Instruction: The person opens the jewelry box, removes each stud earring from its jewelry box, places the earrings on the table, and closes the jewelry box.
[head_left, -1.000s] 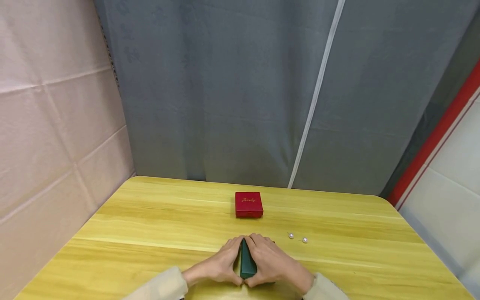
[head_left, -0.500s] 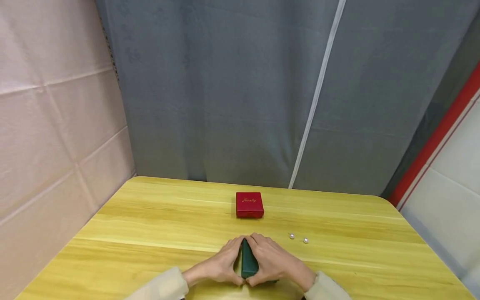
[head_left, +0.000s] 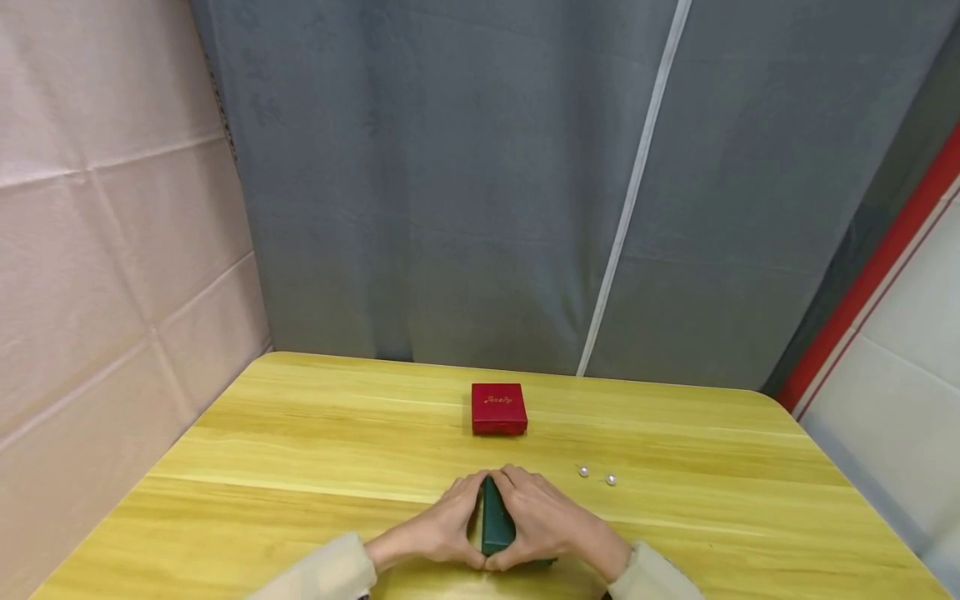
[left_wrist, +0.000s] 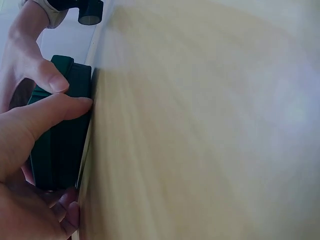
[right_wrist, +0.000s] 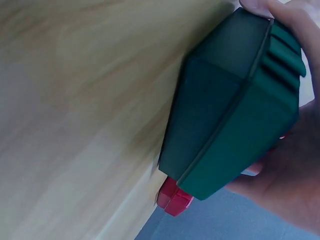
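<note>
A dark green box (head_left: 498,521), its lid down, lies on the table near the front, between my hands. My left hand (head_left: 450,525) grips it at the left, thumb at the front and fingers at the far side. On the right, my right hand (head_left: 543,521) holds it likewise and covers much of its top. The thumbs meet or nearly meet at the front. In the left wrist view the thumbs cross the front face of the green box (left_wrist: 70,130). Ridges run along part of the green box (right_wrist: 225,110) in the right wrist view.
A red box (head_left: 498,408) with gold lettering stands farther back on the wooden table (head_left: 315,450). Two pearl earrings (head_left: 583,472) lie on the table to the right of my hands. Behind the table hangs a grey curtain (head_left: 450,183).
Both hands keep their place on the green box. The thumbs have drawn very slightly closer together at its front.
</note>
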